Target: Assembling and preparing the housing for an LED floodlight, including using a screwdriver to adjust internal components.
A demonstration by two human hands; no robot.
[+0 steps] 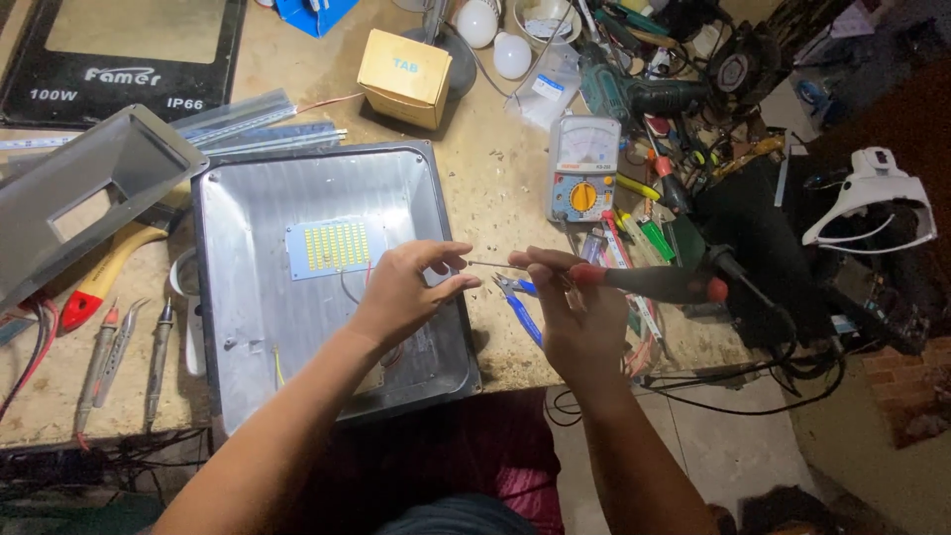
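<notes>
At the centre of the frame, the right hand (pixel 575 297) closes its grip on a red-and-black-handled screwdriver (pixel 649 282), while the left hand (pixel 406 287) pinches the tip of its thin steel shaft (pixel 490 265) between thumb and fingers, over the right rim of the square grey metal floodlight housing (pixel 248 258) on the speckled table (pixel 495 178). Working well here likely means keeping the shaft level and the pinch light, clear of the yellow LED board (pixel 335 246) at centre left
</notes>
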